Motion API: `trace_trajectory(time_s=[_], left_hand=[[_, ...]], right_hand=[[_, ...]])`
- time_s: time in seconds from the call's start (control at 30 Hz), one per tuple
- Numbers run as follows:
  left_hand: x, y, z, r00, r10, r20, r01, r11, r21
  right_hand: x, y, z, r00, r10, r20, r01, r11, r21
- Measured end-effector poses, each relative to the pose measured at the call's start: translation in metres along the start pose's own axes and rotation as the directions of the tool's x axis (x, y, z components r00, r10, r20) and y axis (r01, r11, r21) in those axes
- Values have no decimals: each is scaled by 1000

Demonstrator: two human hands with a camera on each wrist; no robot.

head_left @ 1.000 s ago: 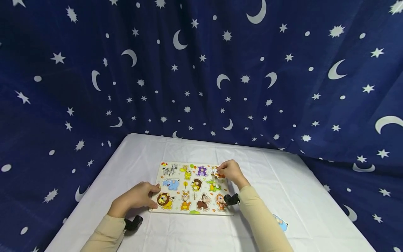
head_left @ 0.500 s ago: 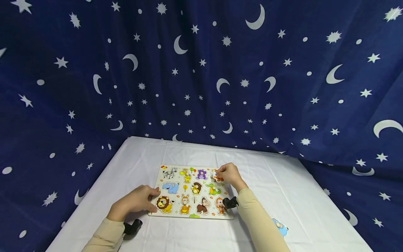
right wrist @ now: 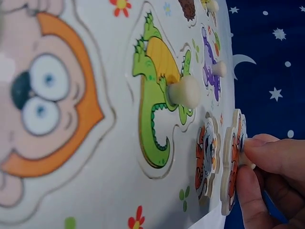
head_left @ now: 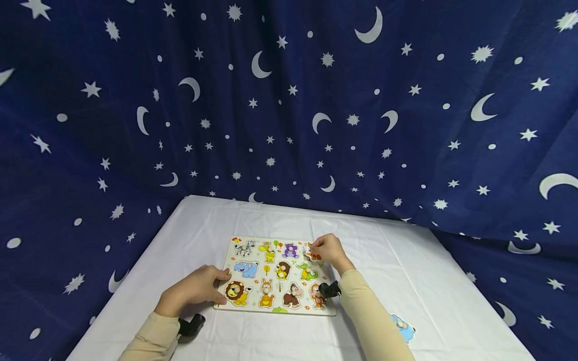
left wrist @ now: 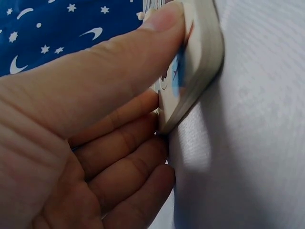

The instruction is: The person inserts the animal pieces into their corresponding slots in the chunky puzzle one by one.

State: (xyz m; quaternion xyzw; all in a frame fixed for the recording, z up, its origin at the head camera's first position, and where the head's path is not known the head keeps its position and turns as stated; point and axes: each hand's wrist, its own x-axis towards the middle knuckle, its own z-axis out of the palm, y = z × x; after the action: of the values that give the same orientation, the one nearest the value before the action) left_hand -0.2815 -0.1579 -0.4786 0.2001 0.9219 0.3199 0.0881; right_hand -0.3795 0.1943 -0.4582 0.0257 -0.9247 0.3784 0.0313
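Note:
An animal puzzle board [head_left: 280,310] lies flat on the white table. My right hand [head_left: 329,249] pinches the knob of an orange-and-white tiger piece [right wrist: 232,167] between thumb and fingertips. The piece hovers just above a matching tiger picture [right wrist: 207,160] in the board's far right corner, with a small gap between them. At the board's left edge my left hand [head_left: 194,288] holds the near corner. Its thumb [left wrist: 162,19] lies on the top face and its bent fingers [left wrist: 128,164] are against the side.
A blue elephant piece [head_left: 403,328] lies on the white tablecloth [head_left: 361,321] to the right, partly hidden by the right sleeve. Knobbed animals, among them a crocodile [right wrist: 164,95], fill other board places. A dark blue star-and-moon curtain [head_left: 289,100] surrounds the table.
The right hand and the tiger piece stay over the same corner with only slight movement. The left hand keeps its place. The head view tilted a little, shifting everything down.

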Motion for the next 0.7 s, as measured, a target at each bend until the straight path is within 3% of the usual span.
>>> trace_trajectory(time_s=[0.33, 0.7], left_hand=[[-1, 1, -2, 997, 72, 5, -72, 997, 8], [-2, 0, -1, 999, 52, -10, -52, 998, 30]], right_hand=[[3, 6, 3, 1000, 3, 9, -3, 1000, -8], [3, 7, 6, 1000, -22, 4, 22, 999, -27]])
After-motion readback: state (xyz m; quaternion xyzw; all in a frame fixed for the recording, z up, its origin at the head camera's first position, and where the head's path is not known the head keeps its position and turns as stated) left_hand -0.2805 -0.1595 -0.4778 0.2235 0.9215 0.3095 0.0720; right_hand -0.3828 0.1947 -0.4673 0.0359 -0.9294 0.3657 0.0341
